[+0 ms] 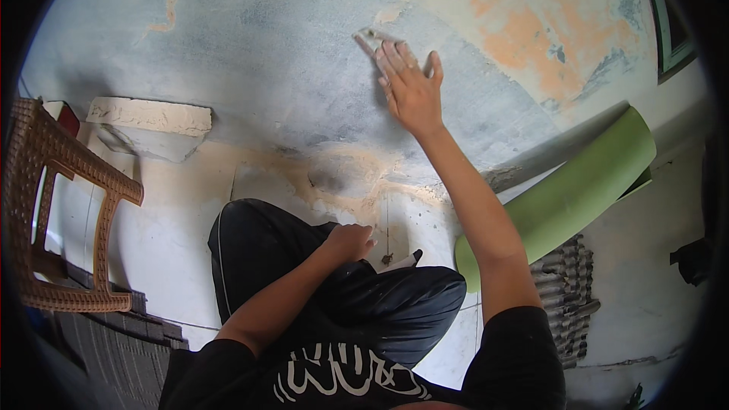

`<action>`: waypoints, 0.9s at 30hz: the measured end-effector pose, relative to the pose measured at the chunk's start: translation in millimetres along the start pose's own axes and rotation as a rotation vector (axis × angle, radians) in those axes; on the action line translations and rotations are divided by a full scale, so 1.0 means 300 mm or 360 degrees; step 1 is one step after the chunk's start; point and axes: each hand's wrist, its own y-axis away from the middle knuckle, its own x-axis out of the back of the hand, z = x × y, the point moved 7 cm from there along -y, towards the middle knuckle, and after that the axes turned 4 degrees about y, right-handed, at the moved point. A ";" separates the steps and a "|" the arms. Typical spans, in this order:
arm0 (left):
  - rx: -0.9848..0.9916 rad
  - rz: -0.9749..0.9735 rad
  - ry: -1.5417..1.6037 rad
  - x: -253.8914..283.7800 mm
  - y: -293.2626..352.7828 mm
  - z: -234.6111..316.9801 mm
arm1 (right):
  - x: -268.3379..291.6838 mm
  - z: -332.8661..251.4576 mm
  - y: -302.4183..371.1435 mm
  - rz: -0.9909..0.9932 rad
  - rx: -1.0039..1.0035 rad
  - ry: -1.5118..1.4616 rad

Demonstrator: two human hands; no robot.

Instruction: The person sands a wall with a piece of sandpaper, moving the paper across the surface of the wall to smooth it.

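Observation:
My right hand (414, 95) is stretched up against the blue-grey wall (288, 53). Its fingers lie over a thin, pale flat piece (370, 35) pressed to the wall, whose edge shows past the fingertips. Whether it is sandpaper or a scraper I cannot make out. The thumb stands apart from the fingers. My left hand (351, 243) rests closed, knuckles up, by my bent legs, and no object shows from it.
On the left stand a brown woven-pattern plastic chair (121, 186) and a pale block (152, 115) against the wall. At the right lean a rolled green mat (569, 190) and a grey ribbed mat (568, 288). Orange and cream patches (524, 30) mark the wall's upper right.

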 end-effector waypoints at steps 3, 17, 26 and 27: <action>-0.0005 0.0030 -0.0022 0.005 -0.005 -0.004 | 0.023 -0.044 0.036 -0.0103 -0.0018 -0.0070; -0.0032 0.0036 -0.0043 0.012 0.005 0.008 | 0.492 0.373 -0.431 0.0725 -0.0403 0.0301; -0.0015 0.0047 -0.0044 0.033 0.023 0.004 | 0.086 0.167 -0.102 0.0358 -0.0146 0.0095; -0.0020 0.0049 -0.0048 0.036 0.020 0.004 | 0.038 0.140 -0.046 0.0152 -0.0080 0.0123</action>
